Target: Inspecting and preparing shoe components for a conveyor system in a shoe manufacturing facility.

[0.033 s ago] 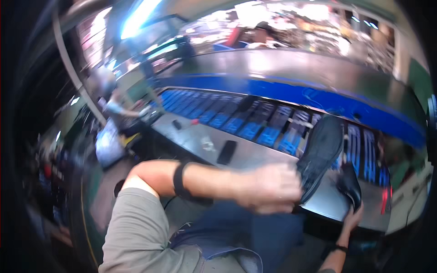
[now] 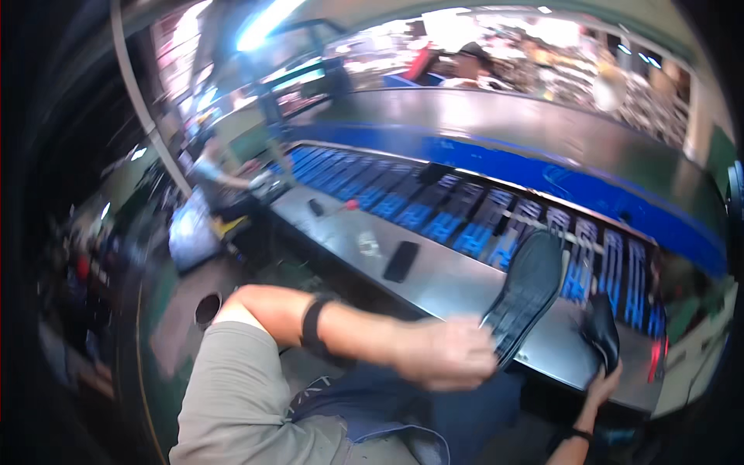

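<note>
My left hand [image 2: 453, 355], blurred by motion, reaches across my front with fingers closed on the end of a long black shoe sole [image 2: 533, 283]. The sole stands tilted over the bench edge, its broad ridged face turned toward me. Whether an upper is attached behind it, I cannot tell. Lower right, my right hand [image 2: 603, 385] grips one end of a glossy black shoe [image 2: 600, 332], held above the metal bench. The two pieces are apart. A black band circles each of my arms.
The metal bench [image 2: 453, 287] carries a dark phone-like slab [image 2: 402, 261], a small red item [image 2: 351, 204] and a crumpled clear piece [image 2: 368, 244]. Behind runs a conveyor of blue and black slats [image 2: 403, 205], under a blue-edged shelf [image 2: 496, 159]. A co-worker [image 2: 213, 174] sits at left.
The view has shifted, so the bench sits lower and farther right. My left hand has drawn the sole leftward and toward me. My right hand still grips the shoe.
</note>
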